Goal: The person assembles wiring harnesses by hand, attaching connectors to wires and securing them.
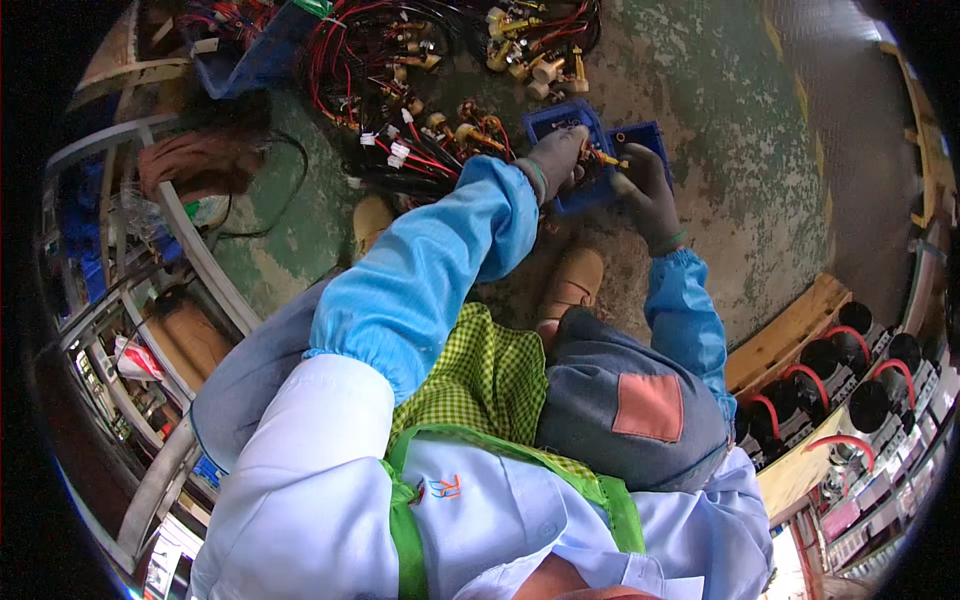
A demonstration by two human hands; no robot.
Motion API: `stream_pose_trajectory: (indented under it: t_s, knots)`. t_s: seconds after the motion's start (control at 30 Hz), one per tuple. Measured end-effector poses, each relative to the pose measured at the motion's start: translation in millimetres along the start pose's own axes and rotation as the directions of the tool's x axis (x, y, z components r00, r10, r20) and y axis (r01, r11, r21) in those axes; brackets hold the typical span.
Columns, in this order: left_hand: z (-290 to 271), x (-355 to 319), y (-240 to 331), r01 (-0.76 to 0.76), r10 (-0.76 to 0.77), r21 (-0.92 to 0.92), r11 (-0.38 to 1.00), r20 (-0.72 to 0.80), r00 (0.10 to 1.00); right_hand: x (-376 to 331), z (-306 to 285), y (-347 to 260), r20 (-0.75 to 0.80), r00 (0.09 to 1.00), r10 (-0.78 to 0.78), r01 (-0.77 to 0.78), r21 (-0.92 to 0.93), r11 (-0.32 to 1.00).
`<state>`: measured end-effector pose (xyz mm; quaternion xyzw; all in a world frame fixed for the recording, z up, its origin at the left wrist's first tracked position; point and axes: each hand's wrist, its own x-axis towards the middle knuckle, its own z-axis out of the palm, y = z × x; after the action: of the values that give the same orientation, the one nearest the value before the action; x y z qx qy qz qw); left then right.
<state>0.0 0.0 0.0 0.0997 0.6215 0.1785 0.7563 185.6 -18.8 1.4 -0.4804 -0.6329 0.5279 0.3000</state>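
Posture: person seated low, leaning forward over the green-painted floor (720,130); both arms reach out ahead of the knees.
Left hand (556,158): grey glove, blue sleeve cover; fingers curled closed on a small orange-and-yellow connector piece (601,158) held over the tray.
Right hand (645,195): grey glove; fingers bent down onto the same piece from the right, touching it. Whether they pinch it or only steady it cannot be told.
Blue plastic tray (570,122): on the floor directly under both hands, partly hidden by them.
Wire harnesses (400,90): red and black bundles with yellowish connectors (535,55), heaped on the floor left of and beyond the tray.
Black motor-like units with red loops (850,370): in rows at the person's right, well apart from the hands.
Step in hand (judgement): fitting or sorting one connector at the tray, both hands on it.
Next move (judgement): calls for a fine two-handed alignment; the left hand must keep its hold while the right works the small part.
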Motion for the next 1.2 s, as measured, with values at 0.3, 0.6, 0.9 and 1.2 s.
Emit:
stream_pose_trajectory:
  t_s: [0.3,0.6,0.9,1.2]
  knots:
    - [8,23,-24,-0.585,0.667,0.481,0.653,0.000,0.745,11,-5,23,-0.135,0.931,0.340,-0.342,0.010,0.940]
    - [7,3,-2,-0.220,0.219,0.067,0.973,0.028,0.975,-2,4,15,-0.203,0.979,-0.025,0.038,0.056,0.998]
    - [20,42,-42,-0.602,0.613,0.114,0.790,-0.123,0.781,-1,4,41,-0.233,0.914,0.333,-0.336,0.029,0.941]
    - [-2,14,-8,-0.283,0.282,-0.097,0.954,-0.031,0.959,8,7,-13,-0.212,0.976,-0.054,0.051,-0.018,0.999]
